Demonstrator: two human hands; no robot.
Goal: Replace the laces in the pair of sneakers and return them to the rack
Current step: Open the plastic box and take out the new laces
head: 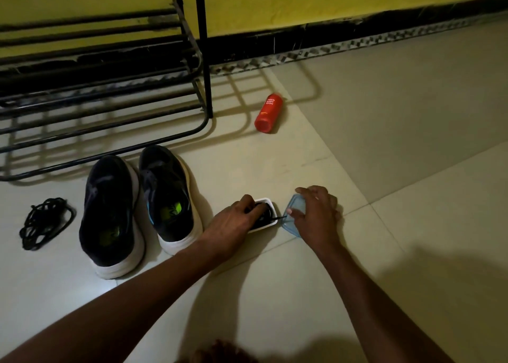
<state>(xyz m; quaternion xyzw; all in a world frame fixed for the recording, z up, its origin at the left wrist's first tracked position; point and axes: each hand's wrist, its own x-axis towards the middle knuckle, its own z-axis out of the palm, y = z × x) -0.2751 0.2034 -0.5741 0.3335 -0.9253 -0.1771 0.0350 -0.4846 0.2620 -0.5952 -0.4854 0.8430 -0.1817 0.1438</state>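
**Sneakers on the floor, hands at the lace box**

We see the two dark sneakers standing upright on the tiled floor (384,170), side by side and almost touching, just in front of the black metal rack (110,109). The near sneaker (110,217) sits a little closer to us than the far sneaker (170,197). Both long axes run away from us. The toes point towards the rack and the white heels towards us, with the far sneaker's toe angled slightly to the left. Their openings face up, and we can see green-printed insoles inside.

Just beside the far sneaker's heel sits a small white box (270,201). In it lies a coil of black lace (265,215), with one stiff tip poking out over the rim towards the right hand. The left hand (233,221) reaches into the box. Its fingers are curled down onto the coil and, as far as we can tell in the dim light, pinch it. The right hand (316,214) is just beside the box and holds a clear blue lid (295,207) tilted on edge. Its thumb is on the lid's near face and its fingers are spread behind.

On the far side of the near sneaker, apart from it, a loose tangle of laces (45,222) lies on the tiles. Well beyond the box, a red bottle (268,113) lies on its side near the rack's leg. Its cap end points towards us and the label reads "foam body wash".
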